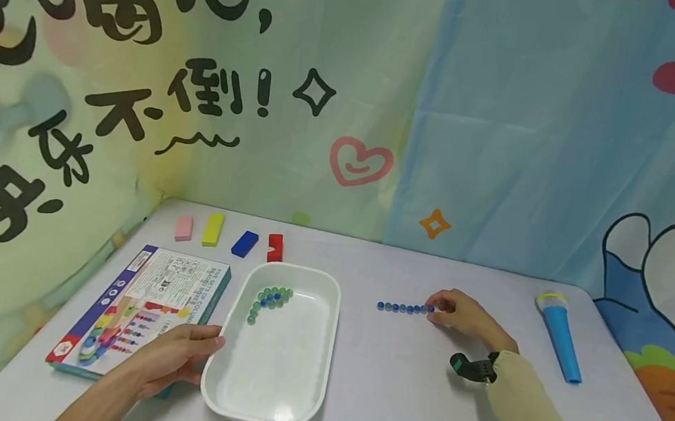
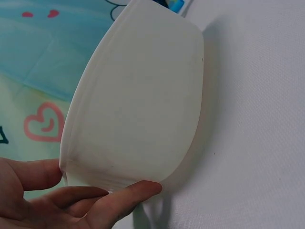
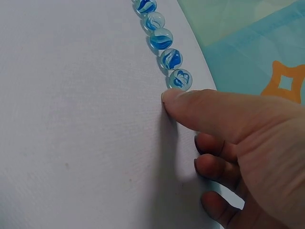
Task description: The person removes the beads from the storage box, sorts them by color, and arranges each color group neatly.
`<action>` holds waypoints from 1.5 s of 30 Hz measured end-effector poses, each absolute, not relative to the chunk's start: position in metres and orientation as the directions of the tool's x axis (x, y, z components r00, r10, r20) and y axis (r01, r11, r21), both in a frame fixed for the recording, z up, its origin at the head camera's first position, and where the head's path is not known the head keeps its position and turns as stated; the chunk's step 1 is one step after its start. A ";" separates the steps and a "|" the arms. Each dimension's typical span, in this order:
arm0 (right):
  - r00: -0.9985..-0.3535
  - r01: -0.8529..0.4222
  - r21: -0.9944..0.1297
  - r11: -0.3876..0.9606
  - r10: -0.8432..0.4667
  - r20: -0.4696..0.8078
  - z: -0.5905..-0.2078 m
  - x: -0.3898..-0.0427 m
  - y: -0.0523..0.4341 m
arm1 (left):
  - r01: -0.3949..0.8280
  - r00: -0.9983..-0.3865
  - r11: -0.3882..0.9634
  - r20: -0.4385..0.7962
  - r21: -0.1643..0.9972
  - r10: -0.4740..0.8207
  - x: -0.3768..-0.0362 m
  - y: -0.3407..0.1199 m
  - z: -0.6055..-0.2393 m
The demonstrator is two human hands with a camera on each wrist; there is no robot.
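nearest the head camera lies the white tray (image 1: pixel 322 348), a deep rounded dish standing flat on the surface (image 1: pixel 403 399), its near rim close to the front edge. left hand (image 1: pixel 171 356) rests against the tray's left rim, fingers fairly straight and laid along the outer wall, thumb under it in the left wrist view, so it seems to steady the dish rather than grip it. inside, at the far end, a small curved cluster of green and blue marbles (image 1: pixel 269 298) lies against the wall; the rest of the floor shows only white.

left of the tray, touching the left hand, lies a flat printed game box (image 1: pixel 140 292), near the surface's left edge. beyond it four coloured blocks (image 1: pixel 213 230) sit in a line near the back wall: pink, yellow, blue, red, apart from one another.

right of the tray a wide bare stretch of surface runs to a blue and yellow toy tube (image 1: pixel 559 335) lying near the right edge. between them the right hand (image 1: pixel 463 316) rests low on the surface, forefinger stretched out, tip just beside the last marble, other fingers curled under and holding nothing. from that fingertip a straight row of blue marbles (image 1: pixel 404 308) runs leftward toward the tray, each touching the next; in the right wrist view they look clear with blue swirls. open room lies on both sides of the row.
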State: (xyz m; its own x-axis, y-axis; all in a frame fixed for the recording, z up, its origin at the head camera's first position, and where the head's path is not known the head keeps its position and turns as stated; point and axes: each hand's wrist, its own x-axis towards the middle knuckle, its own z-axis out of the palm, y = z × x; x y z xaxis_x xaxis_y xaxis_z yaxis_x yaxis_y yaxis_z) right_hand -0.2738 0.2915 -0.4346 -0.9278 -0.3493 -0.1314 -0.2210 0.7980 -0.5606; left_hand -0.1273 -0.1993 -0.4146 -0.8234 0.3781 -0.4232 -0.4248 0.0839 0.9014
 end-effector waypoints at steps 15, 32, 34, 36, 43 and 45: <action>-0.920 -0.252 -0.530 0.810 -0.370 -0.128 -0.430 -0.277 0.291 | -0.425 -0.824 0.082 -0.423 0.902 0.377 -0.127 -0.200 -0.416; -0.806 -0.514 -0.519 0.683 -0.592 0.019 -0.349 -0.287 0.132 | -0.436 -0.825 0.098 -0.440 0.895 0.353 -0.125 -0.203 -0.417; -0.778 -0.538 -0.531 0.654 -0.628 0.014 -0.348 -0.284 0.106 | -0.435 -0.825 0.094 -0.438 0.895 0.357 -0.126 -0.203 -0.416; -0.751 -0.550 -0.550 0.628 -0.660 -0.001 -0.350 -0.280 0.081 | -0.434 -0.825 0.091 -0.436 0.896 0.360 -0.126 -0.203 -0.416; -0.701 -0.529 -0.570 0.629 -0.702 -0.124 -0.373 -0.268 0.023 | -0.432 -0.824 0.101 -0.438 0.896 0.360 -0.126 -0.200 -0.415; -0.701 -0.520 -0.557 0.648 -0.696 -0.156 -0.381 -0.265 0.016 | -0.431 -0.823 0.101 -0.436 0.897 0.364 -0.126 -0.199 -0.415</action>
